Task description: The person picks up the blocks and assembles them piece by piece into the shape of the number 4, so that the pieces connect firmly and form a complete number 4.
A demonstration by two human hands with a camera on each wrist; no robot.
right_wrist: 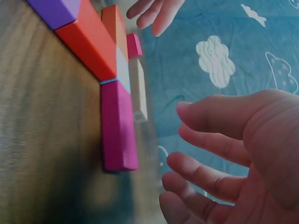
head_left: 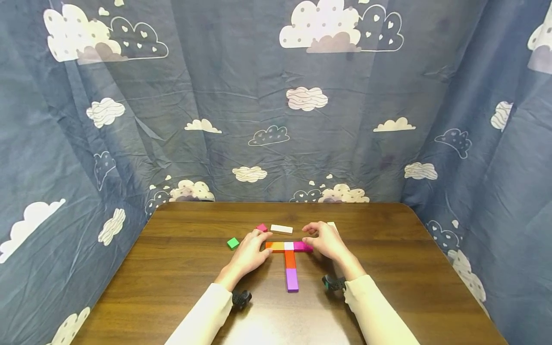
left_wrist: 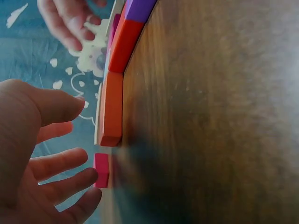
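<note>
Coloured blocks form a T on the table: an orange block (head_left: 275, 247), a small pale block (head_left: 289, 246) and a magenta block (head_left: 304, 247) make the bar. A red-orange block (head_left: 290, 259) and a purple block (head_left: 292, 281) make the stem. My left hand (head_left: 250, 251) hovers by the orange block's outer end, fingers spread and loosely bent, holding nothing. Beside the magenta block's outer end is my right hand (head_left: 327, 242), also empty, fingers loosely bent. In the right wrist view, a gap separates its fingers from the magenta block (right_wrist: 119, 128).
A green block (head_left: 233, 243) lies left of my left hand. Behind the bar are a pink block (head_left: 261, 227) and a long white block (head_left: 281, 229). A cream block (head_left: 331, 224) is partly hidden behind my right hand. A cloud-patterned curtain (head_left: 241, 105) hangs behind the table.
</note>
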